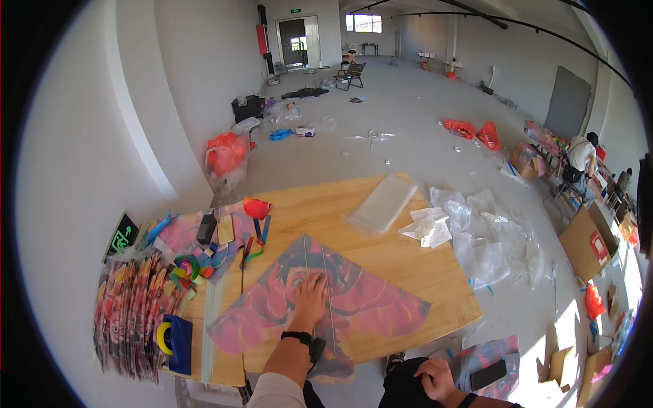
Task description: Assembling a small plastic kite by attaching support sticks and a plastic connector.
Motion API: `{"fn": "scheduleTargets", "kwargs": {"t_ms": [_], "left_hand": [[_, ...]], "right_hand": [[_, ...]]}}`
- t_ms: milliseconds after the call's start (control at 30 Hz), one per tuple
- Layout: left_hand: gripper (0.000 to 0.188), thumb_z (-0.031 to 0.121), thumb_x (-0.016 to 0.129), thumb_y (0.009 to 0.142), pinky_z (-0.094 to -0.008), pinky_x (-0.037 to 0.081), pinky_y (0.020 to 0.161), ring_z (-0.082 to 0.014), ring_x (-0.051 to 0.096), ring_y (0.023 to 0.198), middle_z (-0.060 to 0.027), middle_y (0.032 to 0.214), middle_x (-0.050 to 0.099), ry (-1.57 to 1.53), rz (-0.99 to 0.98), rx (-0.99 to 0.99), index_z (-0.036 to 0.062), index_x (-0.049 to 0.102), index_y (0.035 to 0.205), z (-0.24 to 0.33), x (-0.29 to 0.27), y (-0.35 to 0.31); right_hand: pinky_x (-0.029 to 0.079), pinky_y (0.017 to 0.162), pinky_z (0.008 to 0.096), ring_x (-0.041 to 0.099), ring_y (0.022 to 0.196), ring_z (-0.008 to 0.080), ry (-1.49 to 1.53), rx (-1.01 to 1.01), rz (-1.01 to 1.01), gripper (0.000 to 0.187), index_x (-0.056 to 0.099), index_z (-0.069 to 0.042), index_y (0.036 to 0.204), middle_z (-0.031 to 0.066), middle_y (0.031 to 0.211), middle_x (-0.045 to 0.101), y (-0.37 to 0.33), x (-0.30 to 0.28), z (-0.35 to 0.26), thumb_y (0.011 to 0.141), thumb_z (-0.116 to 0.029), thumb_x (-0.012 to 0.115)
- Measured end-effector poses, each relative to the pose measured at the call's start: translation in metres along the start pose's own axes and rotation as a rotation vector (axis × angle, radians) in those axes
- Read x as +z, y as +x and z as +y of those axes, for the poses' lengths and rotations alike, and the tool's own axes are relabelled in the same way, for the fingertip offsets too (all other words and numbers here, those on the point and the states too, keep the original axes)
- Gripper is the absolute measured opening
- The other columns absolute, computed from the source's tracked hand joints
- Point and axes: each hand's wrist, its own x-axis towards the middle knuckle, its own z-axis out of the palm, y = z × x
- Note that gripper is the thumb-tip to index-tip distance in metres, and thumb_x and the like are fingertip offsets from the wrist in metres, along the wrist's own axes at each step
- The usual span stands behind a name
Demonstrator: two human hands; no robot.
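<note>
Your left hand (311, 294) lies palm down, fingers spread slightly and gripping nothing, on a kite-shaped printed sheet (381, 299) at the six o'clock side of the table (449, 299). At four o'clock from the sheet, your right hand (437, 379) rests against dark trousers (407, 384), loosely curled; whether it holds anything, you cannot tell from here. The step in hand appears to be steadying the sheet flat beside its thin rod (328, 299); the next move likely calls for light, even pressure, keeping fabric smooth and rod straight. Between nine and ten o'clock, a dark sign (122, 235) shows a green running figure and arrow. Near three o'clock, a carton (578, 239) wears a red-and-white label (598, 249), its print too small to read. No brand is legible.
</note>
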Motion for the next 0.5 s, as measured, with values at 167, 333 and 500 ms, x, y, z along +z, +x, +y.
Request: {"fn": "scheduleTargets", "kwargs": {"t_ms": [167,333,500], "left_hand": [[0.036,0.008,0.054,0.094,-0.0494,0.039,0.106,-0.0324,0.051,0.128,-0.0086,0.139,0.055,-0.366,0.114,-0.031,0.0110,0.060,0.130,-0.029,0.006,0.002],[0.039,0.001,0.054,0.089,-0.0468,0.045,0.101,-0.0334,0.057,0.119,-0.0113,0.130,0.061,-0.183,0.064,0.085,0.0063,0.061,0.127,-0.004,-0.003,-0.001],[0.038,0.007,0.056,0.088,-0.0455,0.043,0.100,-0.0289,0.056,0.120,-0.0072,0.129,0.060,0.136,0.007,0.117,0.0063,0.063,0.125,0.012,-0.001,-0.015]], "right_hand": [[0.042,0.076,0.0417,0.059,0.085,0.0300,0.019,0.003,-0.005,0.018,0.068,-0.015,0.080,0.0046,0.087,0.064,-0.001,0.007,0.006,0.072,-0.002,0.058],[0.043,0.078,0.0417,0.059,0.087,0.0294,-0.019,0.015,-0.006,0.018,0.068,-0.015,0.081,0.0040,0.088,0.064,-0.001,0.002,0.007,0.072,-0.003,0.058],[0.043,0.077,0.0418,0.059,0.084,0.0294,-0.001,-0.014,-0.006,0.017,0.068,-0.015,0.081,0.0038,0.086,0.064,-0.001,0.005,0.004,0.073,-0.003,0.058]]}}
